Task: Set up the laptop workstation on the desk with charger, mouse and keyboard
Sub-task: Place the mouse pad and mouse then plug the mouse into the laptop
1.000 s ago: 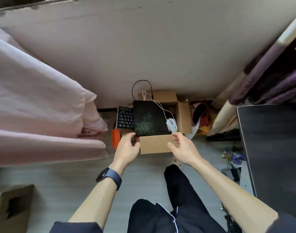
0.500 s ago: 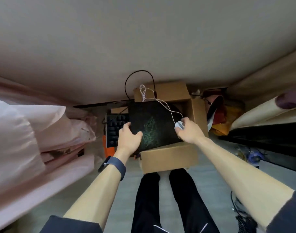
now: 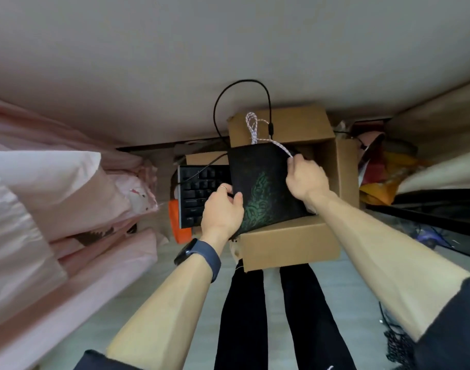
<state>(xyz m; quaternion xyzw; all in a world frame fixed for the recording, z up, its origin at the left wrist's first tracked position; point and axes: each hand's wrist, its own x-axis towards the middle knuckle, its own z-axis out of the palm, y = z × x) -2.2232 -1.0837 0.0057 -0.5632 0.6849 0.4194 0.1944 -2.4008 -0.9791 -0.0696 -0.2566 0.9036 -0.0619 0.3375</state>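
A black mouse pad (image 3: pixel 263 182) with a green pattern lies tilted across an open cardboard box (image 3: pixel 290 244) on the floor. My left hand (image 3: pixel 223 212) grips the pad's left edge, thumb on top. My right hand (image 3: pixel 306 177) is curled over the pad's right side, where the white mouse lay; the mouse itself is hidden under it. The mouse's white braided cable (image 3: pixel 255 129) runs up from my fingers in a loop. A black keyboard (image 3: pixel 199 193) sticks out to the left under the pad, its black cable (image 3: pixel 242 102) arching over the box.
Pink bedding (image 3: pixel 55 209) piles up on the left. An orange object (image 3: pixel 179 220) sits beside the keyboard. A dark desk edge (image 3: pixel 429 209) runs at the right, with colourful clutter (image 3: pixel 375 177) behind the box. My black-trousered legs (image 3: pixel 268 316) stand on the grey floor.
I have bent closer to the box. My left hand went from the box's front flap to the pad's edge. My right hand moved onto the mouse and its cable.
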